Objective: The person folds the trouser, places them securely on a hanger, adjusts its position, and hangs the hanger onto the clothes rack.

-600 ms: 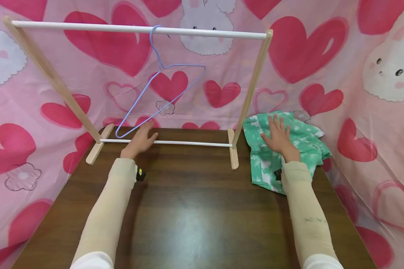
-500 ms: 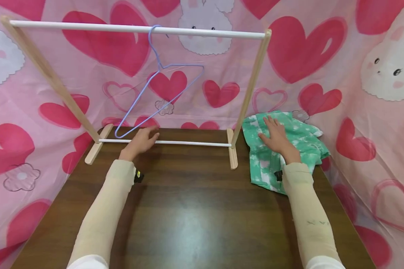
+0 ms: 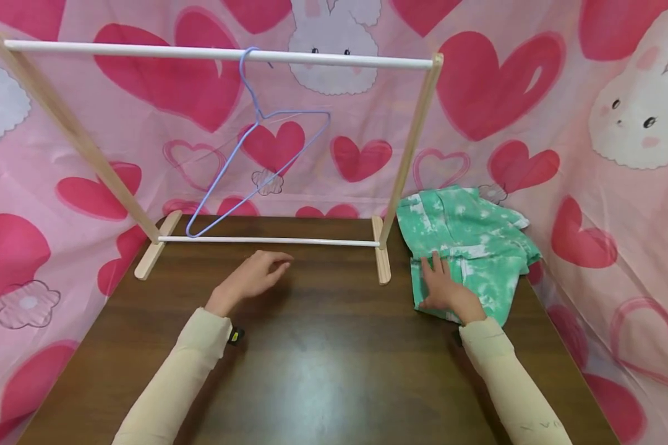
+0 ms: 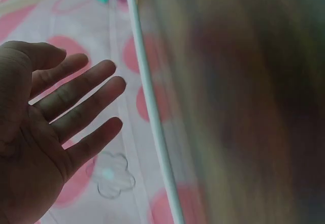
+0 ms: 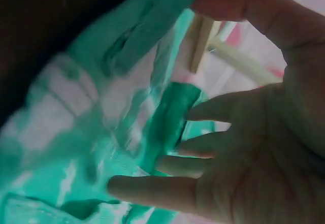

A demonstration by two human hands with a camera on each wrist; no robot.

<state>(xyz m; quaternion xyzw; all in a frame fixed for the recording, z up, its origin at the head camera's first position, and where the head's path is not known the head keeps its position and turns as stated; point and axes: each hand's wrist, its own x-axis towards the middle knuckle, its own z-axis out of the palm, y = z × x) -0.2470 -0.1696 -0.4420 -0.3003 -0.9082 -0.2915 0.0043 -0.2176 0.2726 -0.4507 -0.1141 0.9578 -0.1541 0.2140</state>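
A garment (image 3: 451,216) of green fabric with white patches lies rumpled on the right of the table. My right hand (image 3: 445,290) is over its near left part, fingers spread. In the right wrist view the thumb (image 5: 223,3) is right at the fabric's edge, and the straight fingers (image 5: 152,191) overlap the cloth. My left hand (image 3: 256,275) is above the table in front of the rack's lower bar, holding nothing. Its fingers (image 4: 84,107) are apart and loosely bent in the left wrist view. A blue hanger (image 3: 231,154) hangs by its hook from the rack's top bar.
The rack (image 3: 217,52) has white bars and wooden side posts (image 3: 409,154), with wooden feet (image 3: 382,262) on the brown table (image 3: 312,371). The right foot stands just left of the garment. Pink heart-and-rabbit cloth (image 3: 362,111) covers the walls behind and beside the table.
Both hands have drawn back nearer the body. The left has also shifted right, away from the hanger; the right has slid down to the garment's near left part.
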